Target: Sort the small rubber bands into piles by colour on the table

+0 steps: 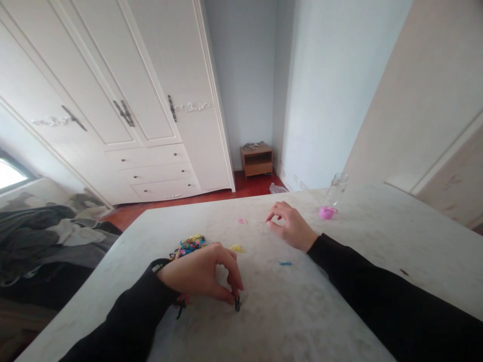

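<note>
My left hand [207, 269] is low over the table, thumb and fingertips closed on a small bundle of black hair ties [237, 303] at the tabletop. Behind its wrist lies a pile of multicoloured hair ties [190, 245], partly hidden by the hand. Farther out, my right hand [289, 225] has thumb and forefinger brought together in a pinch; whatever may be between the tips is too small to make out. Left of those fingertips is a pink hair tie [242, 221]. Small yellow ties [237, 248] and blue ties [285, 263] lie separately between the hands.
Toward the back right of the pale table [302, 317] are a clear glass bottle [337, 190] and a round pink object [326, 213]. A small brown scrap [404, 272] lies at right. Beyond are a white wardrobe [151, 75], a wooden nightstand [257, 162] and heaped clothes [56, 241].
</note>
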Demonstrator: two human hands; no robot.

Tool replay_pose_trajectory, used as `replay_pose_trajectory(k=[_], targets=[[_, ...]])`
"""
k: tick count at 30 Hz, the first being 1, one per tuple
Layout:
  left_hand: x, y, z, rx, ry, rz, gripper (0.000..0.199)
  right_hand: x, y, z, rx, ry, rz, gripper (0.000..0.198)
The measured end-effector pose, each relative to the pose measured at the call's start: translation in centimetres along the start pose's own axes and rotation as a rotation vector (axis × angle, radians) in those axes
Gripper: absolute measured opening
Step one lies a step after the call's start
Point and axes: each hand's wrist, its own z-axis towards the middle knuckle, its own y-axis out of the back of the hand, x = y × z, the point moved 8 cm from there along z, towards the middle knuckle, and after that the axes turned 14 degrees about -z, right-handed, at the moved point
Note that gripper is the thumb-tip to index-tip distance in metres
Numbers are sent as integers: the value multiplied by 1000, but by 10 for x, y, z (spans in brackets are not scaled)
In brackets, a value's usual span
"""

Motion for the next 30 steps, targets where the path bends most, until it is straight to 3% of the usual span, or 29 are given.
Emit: replay_pose_trajectory(k=[3, 7, 9, 10, 13, 17, 30], targets=[[-1, 10, -2, -36, -34, 38, 28, 4, 1, -1, -3, 29, -16, 12], [7, 80, -20, -433, -82, 170, 19, 8, 1, -3, 5, 64, -33, 12], [20, 114, -34, -614, -26, 283, 18, 10, 1, -3, 10, 68, -33, 12], [28, 123, -38, -631, 36, 346, 16, 12, 1, -4, 12, 70, -32, 12], [48, 131, -41, -529, 171, 429, 13, 19, 1, -6, 27, 88, -35, 12], [45, 118, -39, -404, 162, 407, 21, 33, 2, -10, 39, 140, -50, 12], [46, 110, -39, -363, 194, 457, 11, 43, 0, -14, 63, 191, -58, 15]])
